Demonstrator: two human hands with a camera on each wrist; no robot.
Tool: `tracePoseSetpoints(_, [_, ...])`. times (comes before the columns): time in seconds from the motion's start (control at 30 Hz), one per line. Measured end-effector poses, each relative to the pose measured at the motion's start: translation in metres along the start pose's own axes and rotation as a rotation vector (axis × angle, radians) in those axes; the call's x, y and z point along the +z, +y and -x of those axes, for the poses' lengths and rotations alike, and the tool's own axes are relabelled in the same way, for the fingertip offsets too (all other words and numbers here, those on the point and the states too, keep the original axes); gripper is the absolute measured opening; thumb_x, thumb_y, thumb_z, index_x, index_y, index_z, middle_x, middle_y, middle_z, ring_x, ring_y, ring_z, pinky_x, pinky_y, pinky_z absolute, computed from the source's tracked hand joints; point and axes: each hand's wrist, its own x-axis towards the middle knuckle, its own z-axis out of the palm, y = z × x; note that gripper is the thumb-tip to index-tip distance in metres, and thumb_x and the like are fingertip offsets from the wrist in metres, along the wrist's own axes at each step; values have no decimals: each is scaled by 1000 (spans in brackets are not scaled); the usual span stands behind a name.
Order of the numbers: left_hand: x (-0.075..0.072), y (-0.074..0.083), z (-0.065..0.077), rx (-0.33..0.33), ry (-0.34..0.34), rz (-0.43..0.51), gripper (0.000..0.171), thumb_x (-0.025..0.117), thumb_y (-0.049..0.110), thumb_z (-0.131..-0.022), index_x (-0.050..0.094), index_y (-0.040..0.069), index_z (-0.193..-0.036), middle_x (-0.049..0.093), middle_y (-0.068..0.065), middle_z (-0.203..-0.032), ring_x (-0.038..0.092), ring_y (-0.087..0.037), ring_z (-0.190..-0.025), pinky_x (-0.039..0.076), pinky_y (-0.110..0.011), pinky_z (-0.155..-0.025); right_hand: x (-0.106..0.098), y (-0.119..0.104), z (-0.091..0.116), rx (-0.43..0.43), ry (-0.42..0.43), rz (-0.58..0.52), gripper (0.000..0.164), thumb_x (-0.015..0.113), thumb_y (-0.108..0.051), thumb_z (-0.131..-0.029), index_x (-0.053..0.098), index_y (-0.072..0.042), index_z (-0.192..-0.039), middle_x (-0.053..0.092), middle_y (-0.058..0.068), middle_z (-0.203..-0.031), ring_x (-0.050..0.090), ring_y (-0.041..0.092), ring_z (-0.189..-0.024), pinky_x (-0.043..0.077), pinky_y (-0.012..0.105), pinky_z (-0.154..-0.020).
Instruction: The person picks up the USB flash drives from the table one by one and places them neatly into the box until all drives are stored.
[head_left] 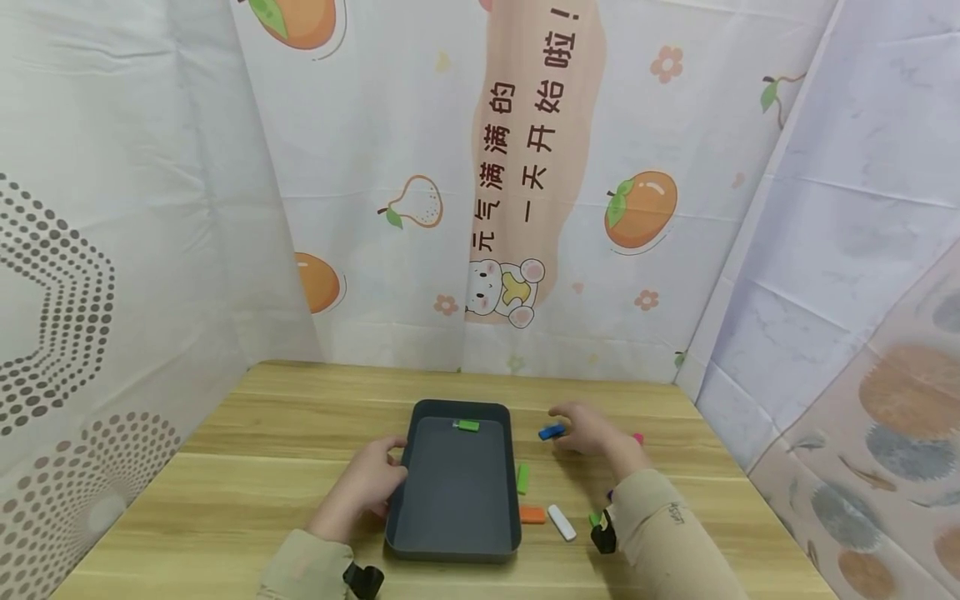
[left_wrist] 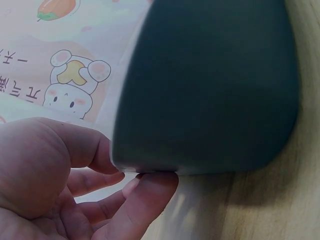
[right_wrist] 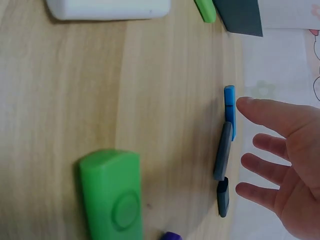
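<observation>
A dark grey rectangular tray (head_left: 453, 492) stands on the table with a green USB stick (head_left: 468, 426) at its far end. At the tray's left side, my left hand (head_left: 371, 475) grips the wall, with the thumb at the rim and a finger (left_wrist: 145, 205) against the outside. My right hand (head_left: 585, 429) hovers at a blue USB stick (head_left: 551, 432) right of the tray. In the right wrist view, the thumb (right_wrist: 267, 114) is close by the blue stick, and the other fingers are spread. Two dark sticks (right_wrist: 223, 151) lie beside it.
Right of the tray lie a green stick (head_left: 522, 478), an orange one (head_left: 533, 515) and a white one (head_left: 562, 523). Another green stick (right_wrist: 112, 200) and a purple one (right_wrist: 171, 236) lie nearer the right wrist. A printed curtain (head_left: 375, 317) hangs behind the table.
</observation>
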Motion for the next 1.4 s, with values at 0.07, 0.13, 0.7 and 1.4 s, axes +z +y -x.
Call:
tracePoseSetpoints(0.07, [0, 0, 0, -4, 3, 0, 59, 55, -4, -86, 49, -5, -144, 61, -18, -102, 66, -27, -65, 56, -44, -43, 3, 1, -1, 4, -2, -4, 58, 81, -15, -87, 60, -3, -140, 58, 18, -140, 49, 41, -132, 40, 57, -108])
tracePoseSetpoints(0.13, [0, 0, 0, -5, 3, -2, 59, 55, -4, -86, 49, -5, -144, 61, -19, -102, 66, -27, -65, 56, -44, -43, 4, 1, -2, 10, -6, -9, 57, 81, -14, -87, 60, -4, -139, 59, 18, -139, 50, 41, -131, 41, 57, -108])
tracePoseSetpoints(0.7, [0, -1, 0, -2, 9, -23, 58, 55, -3, -87, 50, -5, -144, 63, -17, -101, 65, -27, -64, 56, -43, -42, 14, -6, -5, 22, -36, 12, 53, 78, -6, -87, 63, -6, -138, 63, 13, -133, 56, 35, -124, 47, 52, -103])
tracePoseSetpoints(1.4, [1, 1, 1, 0, 15, -9, 57, 55, -3, -86, 50, -5, -143, 61, -17, -101, 65, -27, -65, 56, -43, -42, 19, -9, -13, 12, -41, 105, 42, 70, -3, -91, 67, -10, -132, 66, 15, -124, 60, 37, -117, 50, 53, -98])
